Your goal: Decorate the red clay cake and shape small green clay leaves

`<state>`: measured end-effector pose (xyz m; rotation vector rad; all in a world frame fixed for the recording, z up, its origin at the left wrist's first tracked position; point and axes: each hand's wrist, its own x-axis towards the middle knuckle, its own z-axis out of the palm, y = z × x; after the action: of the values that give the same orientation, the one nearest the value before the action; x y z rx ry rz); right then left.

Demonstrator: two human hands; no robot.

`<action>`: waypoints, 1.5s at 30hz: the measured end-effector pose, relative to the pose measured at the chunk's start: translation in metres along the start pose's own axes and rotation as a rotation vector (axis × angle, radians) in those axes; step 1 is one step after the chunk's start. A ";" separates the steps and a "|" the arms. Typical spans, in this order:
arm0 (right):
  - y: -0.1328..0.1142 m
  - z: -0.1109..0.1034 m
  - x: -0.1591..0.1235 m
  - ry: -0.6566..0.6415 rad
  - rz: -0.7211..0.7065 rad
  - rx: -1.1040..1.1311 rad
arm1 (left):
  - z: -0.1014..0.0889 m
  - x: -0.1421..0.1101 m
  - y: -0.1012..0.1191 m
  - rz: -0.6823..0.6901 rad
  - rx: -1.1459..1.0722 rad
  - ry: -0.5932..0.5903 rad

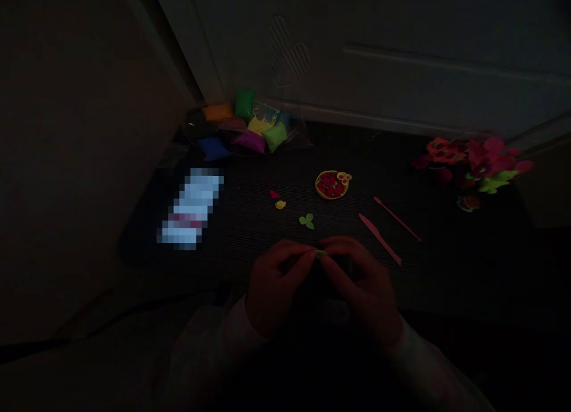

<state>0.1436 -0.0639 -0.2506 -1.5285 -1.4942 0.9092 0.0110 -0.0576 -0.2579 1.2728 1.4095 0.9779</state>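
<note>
My left hand (276,284) and my right hand (363,287) meet above the near side of the dark table. Between their fingertips they pinch a small piece of light green clay (320,254). Just beyond my fingers lies a green clay leaf cluster (307,221) with three lobes. Farther off are a small yellow clay piece (280,204) and a red clay piece (274,194). Behind them rests a round red clay disc (331,185) with a yellow rim and small yellow-and-red rounds on its edge.
A pink plastic knife (380,239) and a thin pink stick tool (397,219) lie right of my hands. Several coloured clay packets (252,141) sit at the back left, near a lit, blurred screen (191,208). Pink and red flowers (482,159) stand at the right. The room is dim.
</note>
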 end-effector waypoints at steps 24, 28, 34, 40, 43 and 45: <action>-0.002 0.002 0.001 -0.023 0.107 0.087 | 0.000 0.000 -0.007 -0.090 -0.102 -0.073; 0.000 0.003 0.001 -0.041 0.087 0.052 | -0.002 0.000 -0.008 -0.049 -0.075 -0.082; 0.003 0.003 0.001 -0.056 0.074 0.026 | -0.002 0.002 -0.005 -0.051 -0.032 -0.031; 0.001 0.002 0.003 -0.051 0.057 0.011 | 0.000 0.003 -0.006 -0.072 -0.030 -0.009; 0.001 0.003 0.003 -0.046 0.056 0.006 | 0.000 0.002 -0.006 -0.062 -0.016 -0.004; 0.001 0.003 0.002 -0.049 0.064 0.010 | -0.001 0.002 -0.005 -0.070 -0.011 -0.005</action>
<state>0.1416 -0.0613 -0.2524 -1.5645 -1.4807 0.9958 0.0094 -0.0566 -0.2631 1.2086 1.4339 0.9334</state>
